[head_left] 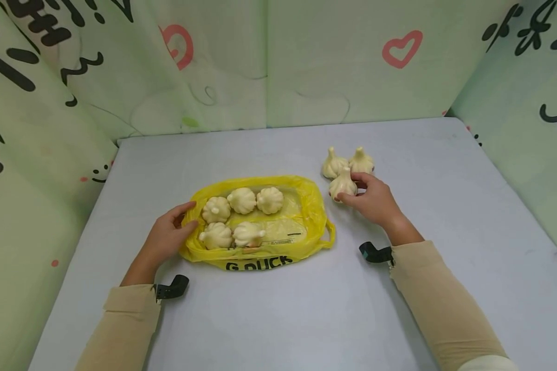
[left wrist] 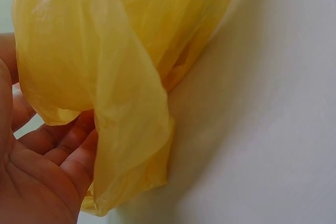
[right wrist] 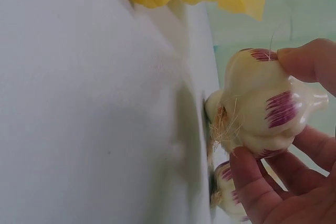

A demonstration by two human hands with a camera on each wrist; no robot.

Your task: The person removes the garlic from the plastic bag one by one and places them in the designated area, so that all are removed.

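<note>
Garlic bulbs [head_left: 270,200], five in all, lay inside a yellow plastic bag [head_left: 313,206] whose mouth was spread upward on the white tabletop [head_left: 278,319]. The left hand [head_left: 164,236] had the bag's near-left rim between thumb and curled fingers. The right hand [head_left: 373,200] pinched a purple-streaked garlic bulb [head_left: 342,186] to the right of the bag, thumb on one side and fingers on the other, parted only as far as the bulb's width; in the right wrist view it looked lifted off the table. Two more bulbs stood just behind it, the left spare bulb [head_left: 334,165] and the right spare bulb [head_left: 361,162].

The likeliest slip seemed to be in that pinch: the bulb's skin looked glossy and rounded, and only fingertips bore on it, so a loose squeeze could let it roll free. With its neighbours so close, a sideways swing could also knock either spare bulb over. At the bag, the thin film looked floppy, and only the left end was held; the right rim might fold inward, and the loop handle [head_left: 330,233] that jutted from that side could catch a passing finger or bulb and drag the bag askew.
</note>
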